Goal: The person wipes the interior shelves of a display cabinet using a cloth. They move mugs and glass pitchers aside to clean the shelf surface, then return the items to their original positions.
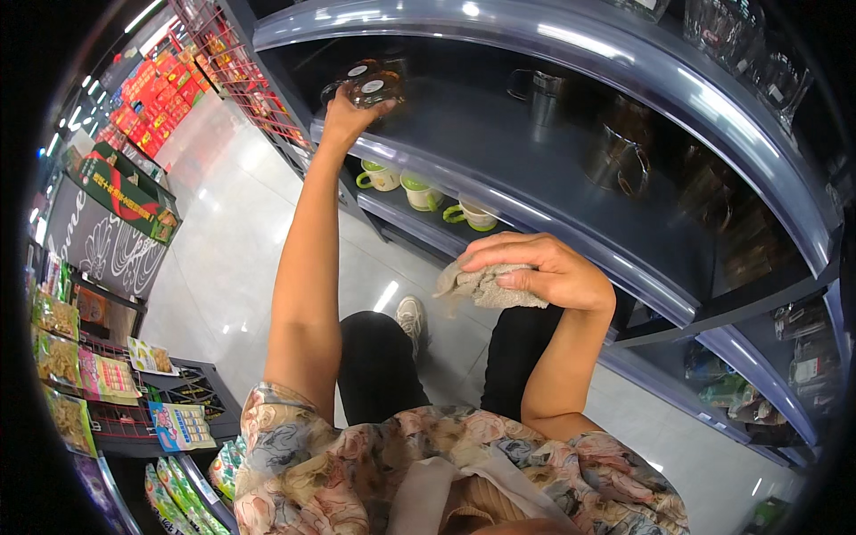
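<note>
My left hand [349,119] reaches to the left end of a dark shelf [468,127] and grips a dark, clear glass item [378,92] with a round white label. A similar glass item [354,69] stands right behind it; whether my fingers touch that one too, I cannot tell. In my right hand [545,264] is a crumpled beige cloth [491,286], held in front of the shelf edge above my knees. Farther right on the same shelf are a clear glass mug [545,93] and another glass mug [618,160].
Green and white cups [421,190] stand on the shelf below. Above, a curved shelf with a clear plastic edge [575,37] bears glassware [722,33]. Snack bags [107,378] hang at the lower left. Red boxes [157,100] are stacked across the tiled floor [227,200].
</note>
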Demonstrator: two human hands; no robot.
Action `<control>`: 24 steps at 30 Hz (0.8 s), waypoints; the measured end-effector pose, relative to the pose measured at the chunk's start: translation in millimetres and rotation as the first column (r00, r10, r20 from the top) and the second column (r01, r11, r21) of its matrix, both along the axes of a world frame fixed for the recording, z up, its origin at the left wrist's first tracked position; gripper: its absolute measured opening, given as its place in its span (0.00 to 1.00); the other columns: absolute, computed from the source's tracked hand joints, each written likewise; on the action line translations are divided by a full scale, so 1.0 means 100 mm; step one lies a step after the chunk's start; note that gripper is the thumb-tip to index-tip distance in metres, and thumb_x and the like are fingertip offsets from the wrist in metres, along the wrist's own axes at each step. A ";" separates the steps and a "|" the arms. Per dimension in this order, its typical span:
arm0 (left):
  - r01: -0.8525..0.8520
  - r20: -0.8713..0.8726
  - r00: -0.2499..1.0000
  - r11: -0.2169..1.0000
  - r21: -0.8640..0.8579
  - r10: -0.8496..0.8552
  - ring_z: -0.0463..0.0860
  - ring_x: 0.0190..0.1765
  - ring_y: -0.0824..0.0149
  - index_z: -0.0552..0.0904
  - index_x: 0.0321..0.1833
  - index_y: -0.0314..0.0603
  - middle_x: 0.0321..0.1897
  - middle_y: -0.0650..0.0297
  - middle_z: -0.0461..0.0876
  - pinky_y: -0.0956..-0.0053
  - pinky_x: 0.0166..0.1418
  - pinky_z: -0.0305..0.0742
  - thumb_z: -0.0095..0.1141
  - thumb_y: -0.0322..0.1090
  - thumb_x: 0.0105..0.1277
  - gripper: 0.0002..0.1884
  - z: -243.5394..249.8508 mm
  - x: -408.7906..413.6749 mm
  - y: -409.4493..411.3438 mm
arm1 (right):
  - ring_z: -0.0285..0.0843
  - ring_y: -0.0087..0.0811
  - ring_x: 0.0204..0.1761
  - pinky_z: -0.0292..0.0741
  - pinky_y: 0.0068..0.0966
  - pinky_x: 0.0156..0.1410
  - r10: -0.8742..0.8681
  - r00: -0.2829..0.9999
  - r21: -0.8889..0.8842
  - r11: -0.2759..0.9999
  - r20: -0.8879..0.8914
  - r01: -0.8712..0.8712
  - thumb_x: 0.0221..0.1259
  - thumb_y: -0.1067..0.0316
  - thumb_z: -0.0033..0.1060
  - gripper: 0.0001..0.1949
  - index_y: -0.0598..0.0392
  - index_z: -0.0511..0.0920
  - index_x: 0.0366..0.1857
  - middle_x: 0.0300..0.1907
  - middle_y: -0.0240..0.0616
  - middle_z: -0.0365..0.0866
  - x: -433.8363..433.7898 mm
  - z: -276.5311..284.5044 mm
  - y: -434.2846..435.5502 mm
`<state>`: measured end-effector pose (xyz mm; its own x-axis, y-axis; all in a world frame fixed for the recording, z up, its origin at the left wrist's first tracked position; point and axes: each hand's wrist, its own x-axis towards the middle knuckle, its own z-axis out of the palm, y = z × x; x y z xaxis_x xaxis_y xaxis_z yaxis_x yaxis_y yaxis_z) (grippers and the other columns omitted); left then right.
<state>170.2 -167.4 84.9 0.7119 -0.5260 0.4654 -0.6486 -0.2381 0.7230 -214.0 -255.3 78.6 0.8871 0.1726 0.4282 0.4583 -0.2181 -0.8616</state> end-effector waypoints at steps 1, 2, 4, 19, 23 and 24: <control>0.084 -0.073 0.994 0.996 -0.015 -0.085 0.73 0.61 0.50 0.69 0.59 0.25 0.57 0.42 0.73 0.64 0.63 0.68 0.74 0.52 0.41 0.47 -0.04 0.03 -0.03 | 0.74 0.42 0.57 0.66 0.33 0.64 -0.007 1.000 0.005 1.000 0.006 0.007 0.56 0.75 0.54 0.16 0.57 0.80 0.50 0.52 0.44 0.79 -0.01 -0.01 -0.02; 0.028 -0.023 0.999 1.000 -0.010 -0.028 0.76 0.58 0.52 0.69 0.61 0.29 0.54 0.43 0.76 0.66 0.61 0.70 0.74 0.51 0.41 0.46 -0.11 0.05 -0.07 | 0.74 0.42 0.57 0.66 0.33 0.64 -0.014 1.000 0.011 1.000 0.014 0.014 0.56 0.75 0.54 0.16 0.56 0.80 0.50 0.52 0.44 0.79 -0.01 -0.03 -0.04; -0.064 0.138 0.989 0.998 0.022 0.060 0.77 0.56 0.53 0.70 0.61 0.32 0.53 0.44 0.77 0.67 0.60 0.71 0.74 0.51 0.41 0.46 -0.20 0.07 -0.09 | 0.74 0.42 0.57 0.66 0.33 0.64 -0.015 1.000 0.025 1.000 0.009 0.015 0.56 0.75 0.54 0.16 0.56 0.80 0.50 0.52 0.44 0.79 -0.01 -0.04 -0.07; 0.101 0.352 0.926 0.987 0.122 -0.138 0.75 0.55 0.47 0.76 0.57 0.48 0.48 0.50 0.81 0.61 0.60 0.70 0.71 0.50 0.45 0.34 -0.10 -0.36 -1.15 | 0.73 0.42 0.58 0.66 0.32 0.64 -0.025 0.999 0.088 0.996 -0.037 0.028 0.55 0.76 0.54 0.17 0.58 0.78 0.51 0.53 0.45 0.77 0.09 -0.16 -0.19; 0.254 0.330 0.906 0.964 0.075 -0.264 0.74 0.58 0.49 0.76 0.59 0.46 0.49 0.52 0.81 0.63 0.62 0.70 0.69 0.57 0.44 0.38 -0.25 -0.08 -1.71 | 0.73 0.41 0.58 0.66 0.32 0.64 -0.045 0.996 0.083 0.995 -0.076 0.051 0.57 0.76 0.53 0.16 0.58 0.78 0.51 0.54 0.45 0.76 0.10 -0.20 -0.26; 0.077 0.631 0.766 0.992 0.099 -0.122 0.71 0.62 0.51 0.71 0.64 0.50 0.58 0.54 0.75 0.64 0.66 0.67 0.67 0.62 0.44 0.43 -0.36 0.07 -1.86 | 0.73 0.41 0.58 0.66 0.32 0.64 -0.056 0.994 0.094 0.993 -0.092 0.065 0.58 0.75 0.53 0.16 0.58 0.78 0.51 0.54 0.44 0.76 0.10 -0.22 -0.27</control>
